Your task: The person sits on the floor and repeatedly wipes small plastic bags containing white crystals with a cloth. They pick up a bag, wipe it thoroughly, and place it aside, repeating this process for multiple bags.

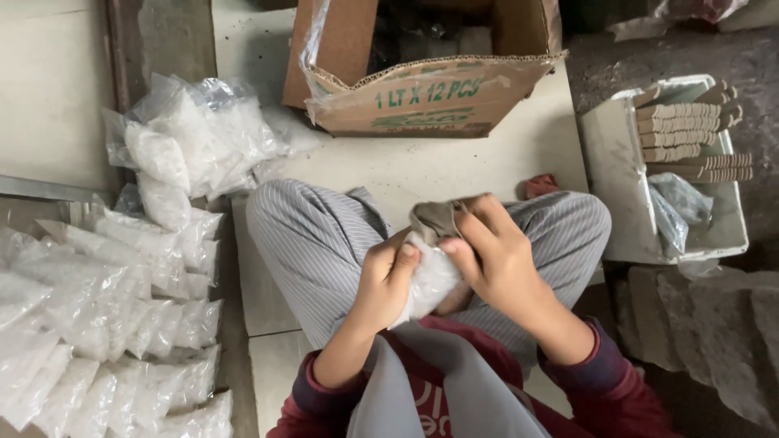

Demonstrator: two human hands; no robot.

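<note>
I sit cross-legged in striped grey trousers. My left hand (385, 280) grips a small clear plastic bag (428, 280) filled with white pieces, thumb pressed on its top. My right hand (495, 255) closes over the bag's upper end, where a bit of brownish material (434, 217) sticks out between the fingers. Both hands meet over my lap, touching the same bag.
A heap of filled clear bags (105, 308) covers the floor at left. An open cardboard box (430, 97) stands ahead on the tiles. At right a white tray (617, 170) holds stacked tan card pieces (690, 130) and clear bags. A small red scrap (540, 185) lies by my knee.
</note>
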